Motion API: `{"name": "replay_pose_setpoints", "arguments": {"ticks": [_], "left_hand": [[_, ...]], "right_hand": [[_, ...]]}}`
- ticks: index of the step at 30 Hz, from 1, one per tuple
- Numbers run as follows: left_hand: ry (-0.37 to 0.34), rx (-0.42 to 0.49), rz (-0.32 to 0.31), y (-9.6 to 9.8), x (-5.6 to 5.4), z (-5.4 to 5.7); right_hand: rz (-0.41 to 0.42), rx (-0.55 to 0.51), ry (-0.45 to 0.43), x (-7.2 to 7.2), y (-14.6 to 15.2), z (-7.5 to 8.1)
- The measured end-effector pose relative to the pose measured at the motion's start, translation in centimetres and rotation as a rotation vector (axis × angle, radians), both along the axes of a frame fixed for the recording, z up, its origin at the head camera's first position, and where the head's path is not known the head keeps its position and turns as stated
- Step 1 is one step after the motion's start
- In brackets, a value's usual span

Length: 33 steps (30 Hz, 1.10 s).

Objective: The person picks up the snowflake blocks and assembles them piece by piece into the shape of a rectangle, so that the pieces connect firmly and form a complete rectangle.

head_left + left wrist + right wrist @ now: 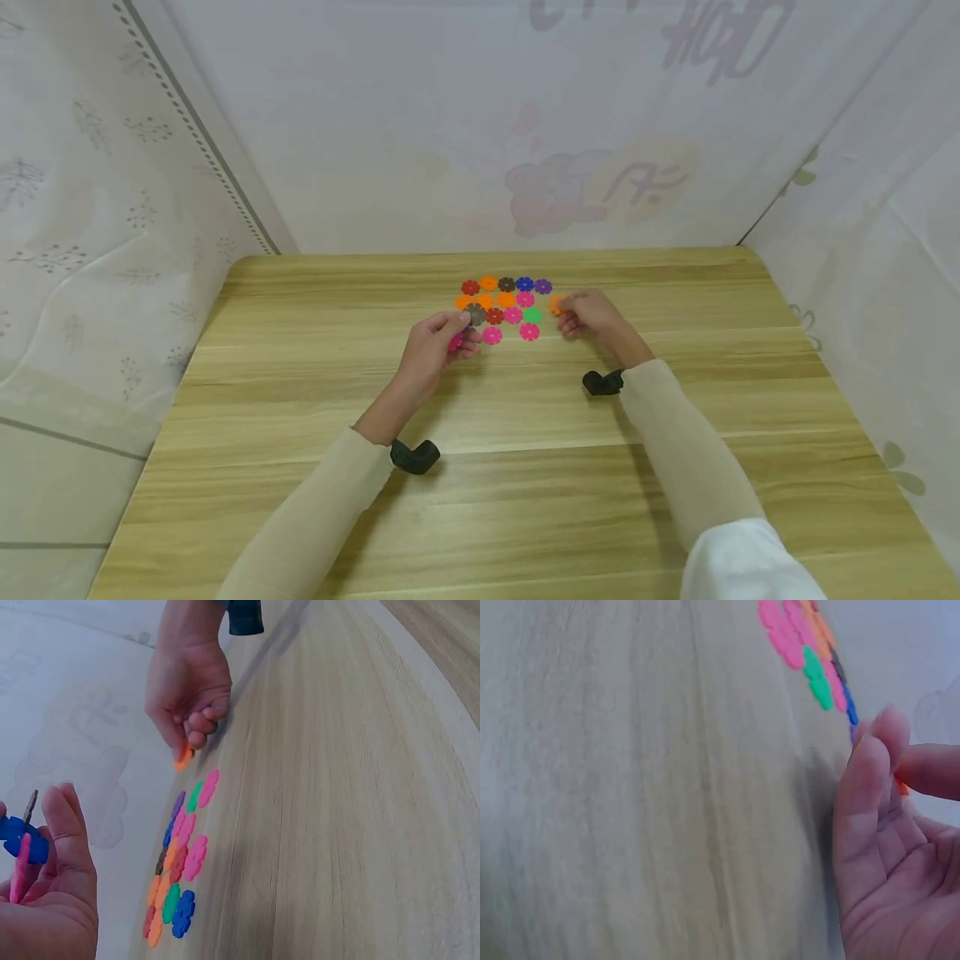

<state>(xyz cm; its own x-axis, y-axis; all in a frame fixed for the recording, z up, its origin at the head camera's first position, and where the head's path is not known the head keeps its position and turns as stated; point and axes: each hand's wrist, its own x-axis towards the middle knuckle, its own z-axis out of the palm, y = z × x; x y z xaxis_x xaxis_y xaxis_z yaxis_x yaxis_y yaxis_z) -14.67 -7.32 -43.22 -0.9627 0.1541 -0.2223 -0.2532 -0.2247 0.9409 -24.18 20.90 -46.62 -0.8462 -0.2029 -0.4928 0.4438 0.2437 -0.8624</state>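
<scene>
My left hand holds a small cluster of joined flower-shaped plastic discs above the table. In the left wrist view, the cluster has a blue disc, a pink disc and a dark disc set at angles to one another. To the right, my right hand pinches an orange disc between thumb and finger, at the right side of the spread discs. Fingers mostly hide that disc in the right wrist view. Between the hands lie loose discs, among them a green disc and a purple disc.
Several flat discs lie in rough rows near the back of the wooden table, including a red disc. A pale printed curtain stands behind the table's far edge. Dark wrist devices sit at both cuffs.
</scene>
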Motion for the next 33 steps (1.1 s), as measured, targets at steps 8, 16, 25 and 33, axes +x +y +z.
{"name": "replay_pose_setpoints", "arguments": {"ticks": [8,16,25,33], "left_hand": [[0.017,-0.034,0.003,0.1,-0.1,-0.2],[0.066,-0.034,0.044,0.3,-0.1,0.3],[0.185,-0.171,0.032,0.3,-0.2,0.5],[0.286,-0.319,-0.021,0.0,-0.8,0.5]], "right_hand": [[0.02,0.0,0.095,0.9,-0.4,2.2],[0.025,-0.035,0.17,1.9,-1.3,4.5],[0.042,-0.067,0.206,3.3,-2.5,6.4],[0.13,-0.048,0.232,4.0,-3.4,7.5]]}}
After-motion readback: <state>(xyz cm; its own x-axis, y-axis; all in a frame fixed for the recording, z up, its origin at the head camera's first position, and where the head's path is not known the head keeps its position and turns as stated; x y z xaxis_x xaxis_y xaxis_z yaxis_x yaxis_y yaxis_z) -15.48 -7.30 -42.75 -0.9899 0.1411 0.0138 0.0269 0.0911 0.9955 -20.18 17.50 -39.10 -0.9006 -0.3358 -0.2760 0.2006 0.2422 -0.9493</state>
